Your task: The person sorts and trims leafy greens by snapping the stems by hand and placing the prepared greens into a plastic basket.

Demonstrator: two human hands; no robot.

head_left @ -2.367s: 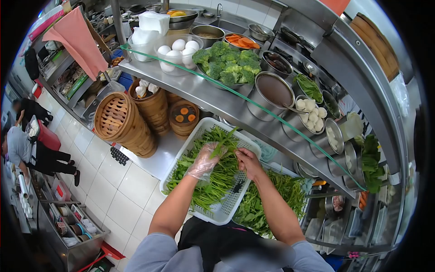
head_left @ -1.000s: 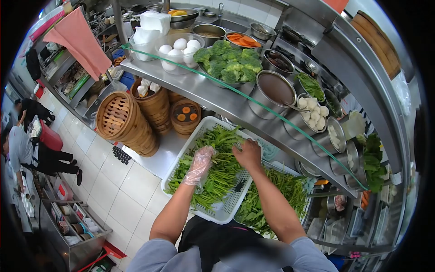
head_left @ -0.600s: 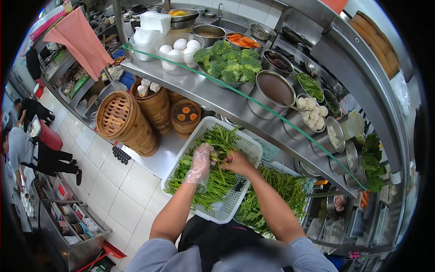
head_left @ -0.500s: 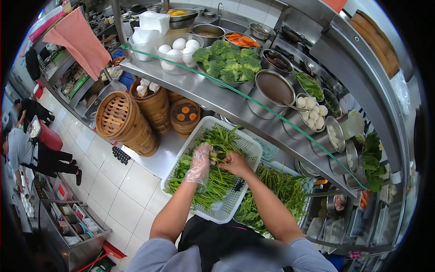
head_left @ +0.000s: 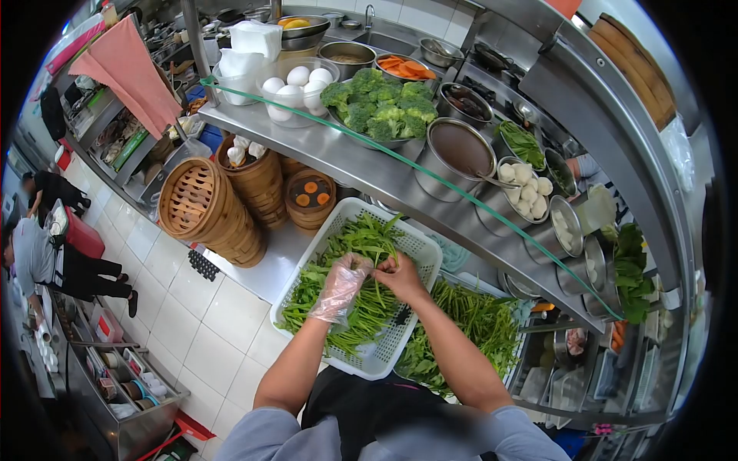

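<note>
White basket [head_left: 373, 364]: greens [head_left: 355, 328] | left hand [head_left: 342, 286], right hand [head_left: 402, 281]: fingers narrowed on greens, tips unclear

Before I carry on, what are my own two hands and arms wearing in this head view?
Your left hand wears a loose, wrinkled, clear plastic glove; your right hand is ungloved. Both short sleeves are plain grey-blue. No watch or bracelet shows.

Greens: bright green, thin-stemmed, leafy. Greens [head_left: 370, 313] are lying loose in a heap inside the white basket [head_left: 421, 247], leaves spreading at its far end and left side, stems bunching through its middle, the right side staying mostly bare.
</note>
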